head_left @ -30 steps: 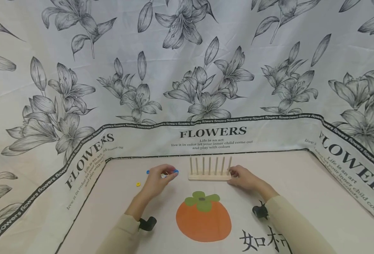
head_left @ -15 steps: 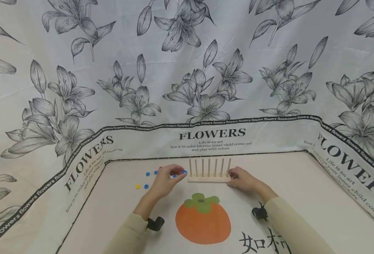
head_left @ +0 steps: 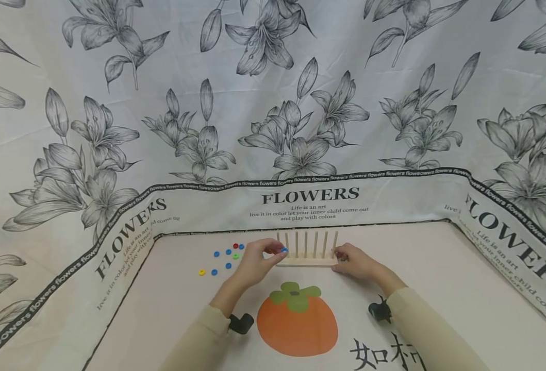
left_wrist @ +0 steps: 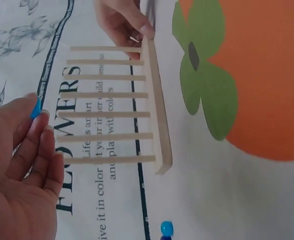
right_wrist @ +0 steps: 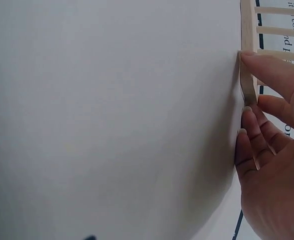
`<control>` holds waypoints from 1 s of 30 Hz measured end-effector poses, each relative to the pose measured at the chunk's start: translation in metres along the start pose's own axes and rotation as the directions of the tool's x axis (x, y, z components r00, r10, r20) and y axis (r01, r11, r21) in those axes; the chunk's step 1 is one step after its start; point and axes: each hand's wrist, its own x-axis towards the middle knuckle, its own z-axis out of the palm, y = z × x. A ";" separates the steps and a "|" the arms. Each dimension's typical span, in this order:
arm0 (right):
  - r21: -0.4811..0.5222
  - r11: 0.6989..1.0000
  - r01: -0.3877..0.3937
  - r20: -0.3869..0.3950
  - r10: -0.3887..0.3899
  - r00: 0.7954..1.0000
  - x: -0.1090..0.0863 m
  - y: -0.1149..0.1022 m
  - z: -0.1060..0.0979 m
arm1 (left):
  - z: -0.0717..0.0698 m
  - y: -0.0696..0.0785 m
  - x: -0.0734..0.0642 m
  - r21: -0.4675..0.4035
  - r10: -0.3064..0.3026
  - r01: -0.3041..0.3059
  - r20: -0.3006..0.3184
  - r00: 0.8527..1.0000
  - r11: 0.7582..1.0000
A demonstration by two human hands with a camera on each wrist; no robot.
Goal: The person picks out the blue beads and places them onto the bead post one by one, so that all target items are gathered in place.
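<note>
My left hand [head_left: 255, 264] pinches a small blue bead [left_wrist: 36, 107] between thumb and fingertips. It holds the bead by the upper part of the pegs at the left end of a wooden peg rack [head_left: 310, 262]. The rack has a flat base bar with a row of several thin upright pegs [left_wrist: 106, 114], all bare. At the rack's other end, my right hand [head_left: 357, 261] grips the base, with the thumb [right_wrist: 267, 67] on its near side and fingers around the end. The left hand covers the leftmost part of the base in the head view.
Left of the rack lie several blue beads [head_left: 228, 266], a red bead [head_left: 235, 246], a green bead [head_left: 236, 256] and a yellow bead [head_left: 201, 272]. A printed persimmon [head_left: 297, 327] decorates the tablecloth in front. A flower-printed curtain [head_left: 310, 206] stands behind the rack.
My left hand has moved right with the blue bead, from left of the rack to its left pegs, uncovering several beads on the table. The right hand has stayed on the rack's end.
</note>
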 end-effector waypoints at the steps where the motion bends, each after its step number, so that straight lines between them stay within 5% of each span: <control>1: 0.000 1.000 0.007 0.003 -0.007 1.000 0.000 0.000 0.000 | 0.001 0.002 0.001 -0.001 0.005 -0.005 0.000 1.000 1.000; 16: -0.011 0.999 0.034 0.018 -0.034 0.999 0.002 0.000 0.001 | 0.031 0.015 0.020 -0.025 0.031 -0.031 0.034 0.999 0.999; 30: 0.010 0.999 0.033 0.030 -0.034 0.999 0.002 0.001 -0.001 | 0.075 0.035 0.048 -0.069 0.047 -0.050 -0.045 0.998 0.996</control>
